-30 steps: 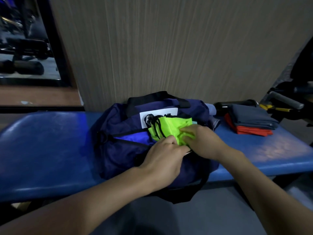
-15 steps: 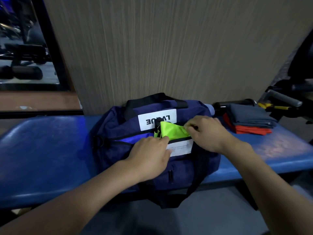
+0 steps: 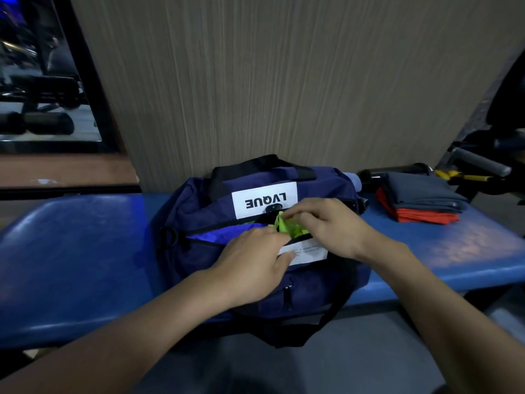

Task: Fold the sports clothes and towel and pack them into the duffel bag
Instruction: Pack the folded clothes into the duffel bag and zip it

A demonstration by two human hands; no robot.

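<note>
Two hands meet over the open zip of the duffel bag [image 3: 255, 268], and you are looking down on both of them. Furthest left, the blue padded bench [image 3: 79, 251] runs under everything, with a dark gym machine [image 3: 42, 89] behind it and a wood-grain wall panel [image 3: 284, 81] rising at the back. Your left hand [image 3: 250, 263] lies on the near side of the navy bag, fingers loosely bent, fingertips at the lip of the opening and the thumb touching a white printed label [image 3: 309, 251] — whether it actually pinches the fabric there, you cannot tell. Just beyond its fingertips a bright blue garment [image 3: 216, 234] shows inside the zip. In the middle, a neon green garment [image 3: 287, 227] sticks up out of the opening, partly inside the bag. Your right hand [image 3: 326, 223] is curled over it, fingertips pinching the green cloth at its top edge, right below the white LVQUE patch [image 3: 264, 199] on the far side of the bag. The bag's black handles [image 3: 255, 166] stand up behind. To the right, well apart from the bag, a folded grey cloth [image 3: 423, 191] sits on top of a folded red-orange one [image 3: 417, 217] on the bench — a dark bottle [image 3: 392, 172] lies just behind that stack.
</note>
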